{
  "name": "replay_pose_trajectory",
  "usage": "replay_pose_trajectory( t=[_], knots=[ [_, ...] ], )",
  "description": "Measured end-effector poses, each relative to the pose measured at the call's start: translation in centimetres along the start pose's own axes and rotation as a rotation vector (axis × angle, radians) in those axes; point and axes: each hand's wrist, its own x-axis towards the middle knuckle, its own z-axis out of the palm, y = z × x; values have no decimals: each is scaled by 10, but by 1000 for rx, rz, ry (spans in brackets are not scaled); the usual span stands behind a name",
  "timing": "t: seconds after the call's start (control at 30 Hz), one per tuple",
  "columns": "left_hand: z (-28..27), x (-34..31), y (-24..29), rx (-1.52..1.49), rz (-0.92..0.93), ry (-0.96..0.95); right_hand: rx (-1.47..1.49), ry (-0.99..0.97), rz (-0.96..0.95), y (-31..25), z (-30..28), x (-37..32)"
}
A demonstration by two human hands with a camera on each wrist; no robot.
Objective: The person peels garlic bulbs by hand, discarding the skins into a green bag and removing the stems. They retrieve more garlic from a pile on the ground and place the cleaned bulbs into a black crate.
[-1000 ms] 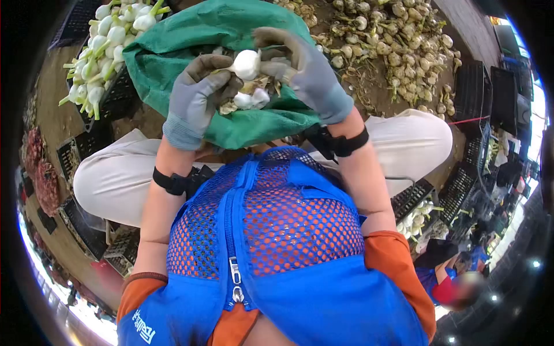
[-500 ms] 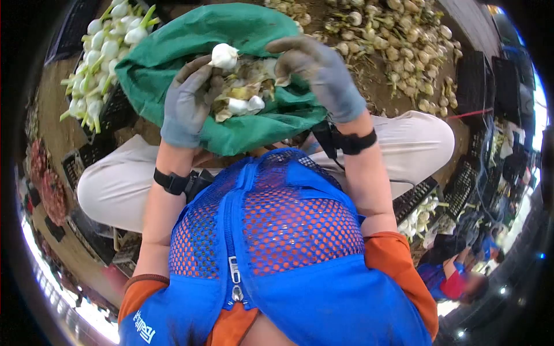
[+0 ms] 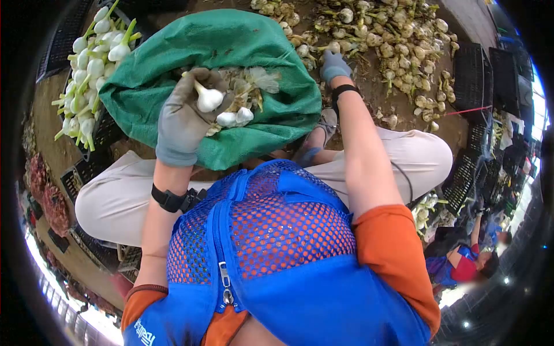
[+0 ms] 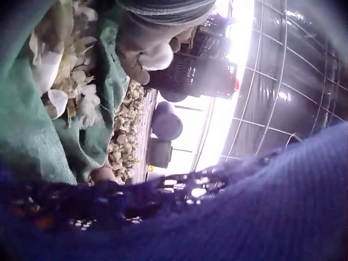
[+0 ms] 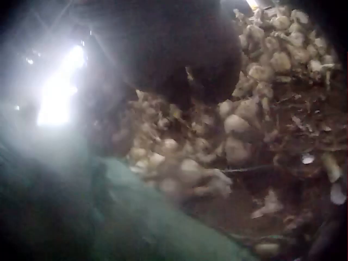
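A white garlic bulb with a short stem is gripped in my gloved left hand, over the green sheet on my lap. The left wrist view also shows this bulb beneath the curled fingers. On the sheet beside that hand lie two white garlic pieces and papery peelings. My gloved right hand reaches out to the near edge of a heap of unpeeled garlic, right at one bulb. Its fingers are mostly hidden, and it is a dark shape in the right wrist view.
At the left, a black crate is heaped with clean white garlic with green stems. Black crates stand at the right. Red mesh sacks lie far left. Another person sits at the lower right.
My right hand has left the sheet and stretched right and forward to the garlic heap. The left hand has drawn the white bulb back toward me and turned it stem up.
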Motion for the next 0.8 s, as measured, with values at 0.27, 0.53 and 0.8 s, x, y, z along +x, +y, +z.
replay_pose_trajectory(
  t=[0.27, 0.53, 0.8],
  knots=[
    [50, -6, -7, 701, 61, 121, 478, 600, -336, -19, -69, -39],
    [50, -6, -11, 1031, 278, 35, 381, 632, -1194, -108, -124, -227],
    [24, -25, 0, 1039, 340, 103, 1020, 147, -601, -94, -97, -202]
  ],
)
